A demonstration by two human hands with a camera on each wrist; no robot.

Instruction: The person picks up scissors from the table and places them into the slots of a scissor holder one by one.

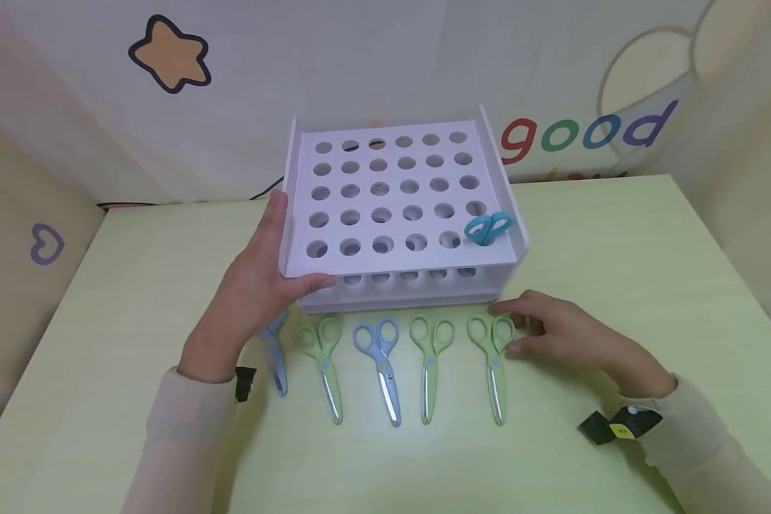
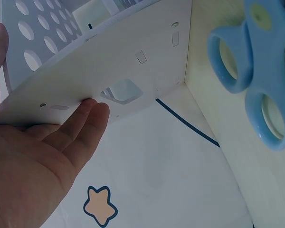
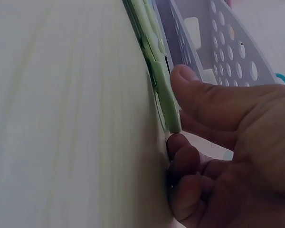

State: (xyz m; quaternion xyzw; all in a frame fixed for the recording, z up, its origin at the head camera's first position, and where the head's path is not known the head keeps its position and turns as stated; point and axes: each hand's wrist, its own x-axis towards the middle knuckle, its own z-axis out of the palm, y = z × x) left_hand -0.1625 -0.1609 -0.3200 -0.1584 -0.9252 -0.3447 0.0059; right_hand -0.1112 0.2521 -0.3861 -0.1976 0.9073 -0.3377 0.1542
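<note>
A white rack (image 1: pixel 398 202) with rows of round holes stands on the table. My left hand (image 1: pixel 253 285) rests on its left side, fingers nearly straight along the outer panel and thumb along the front edge. Teal-handled scissors (image 1: pixel 488 227) stand in a hole at the front right. Before the rack lies a row of scissors, handles toward it: rightmost green scissors (image 1: pixel 496 371), more green scissors (image 1: pixel 428 368), blue scissors (image 1: pixel 381 368), left green scissors (image 1: pixel 324 368) and far-left blue scissors (image 1: pixel 275 360), partly hidden. My right hand (image 1: pixel 562 334) has thumb and fingers around the rightmost green handle.
A patterned curtain (image 1: pixel 385 57) with a star and coloured letters hangs behind the table (image 1: pixel 385 471). A dark cable (image 1: pixel 266 188) runs along the table's back edge, left of the rack. The rack has a second perforated level under its top.
</note>
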